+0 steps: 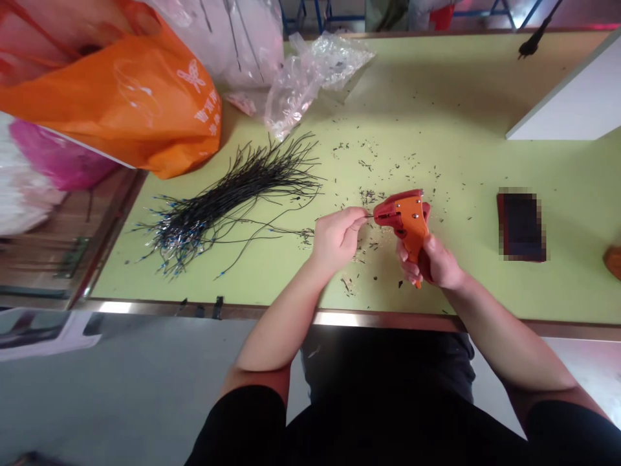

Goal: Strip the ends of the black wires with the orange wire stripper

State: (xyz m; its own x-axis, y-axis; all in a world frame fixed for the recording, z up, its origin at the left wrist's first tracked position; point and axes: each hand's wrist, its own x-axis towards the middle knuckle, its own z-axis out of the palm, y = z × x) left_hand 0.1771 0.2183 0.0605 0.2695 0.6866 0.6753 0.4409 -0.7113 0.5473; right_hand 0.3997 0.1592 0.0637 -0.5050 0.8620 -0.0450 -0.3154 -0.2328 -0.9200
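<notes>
My right hand (431,262) is wrapped round the handles of an orange and red wire stripper (412,217), whose jaws point left. Just left of those jaws, my left hand (339,238) pinches a thin black wire (370,215); its end meets the jaws, and I cannot tell how far in it goes. Behind the left hand the wire's tail runs left over the table. A large bundle of black wires (233,188) lies to the left, with blue and silvery pieces at its near left end. Short black offcuts (369,196) are scattered beneath and around the stripper.
An orange bag (160,97) and clear plastic bags (310,71) stand at the back left. Toward the right lies a dark, blurred-out rectangular object (521,226). A white panel (572,97) rises at the back right, near a black plug (533,42). The table's metal edge (369,318) runs before me.
</notes>
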